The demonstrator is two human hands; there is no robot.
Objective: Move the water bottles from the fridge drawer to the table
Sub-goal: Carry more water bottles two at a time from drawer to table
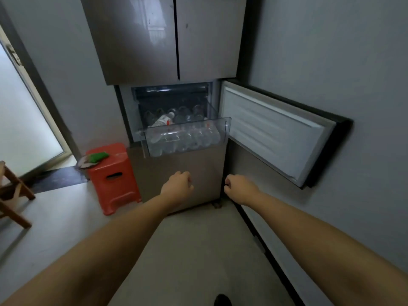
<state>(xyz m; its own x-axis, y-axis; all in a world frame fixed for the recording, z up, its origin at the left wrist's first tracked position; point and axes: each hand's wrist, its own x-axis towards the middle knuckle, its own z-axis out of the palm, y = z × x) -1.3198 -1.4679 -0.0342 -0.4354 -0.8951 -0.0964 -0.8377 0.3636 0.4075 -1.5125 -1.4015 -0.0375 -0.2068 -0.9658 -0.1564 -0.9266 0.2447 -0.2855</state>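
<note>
Water bottles (183, 138) in pulled-out fridge drawer (226, 129) | 12 o'clock of left hand (177, 184), nearer | right hand (239, 187) | both fists curled, empty

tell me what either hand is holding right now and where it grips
Nothing. The left hand and right hand are both curled and empty, below the pulled-out drawer of water bottles.
</note>
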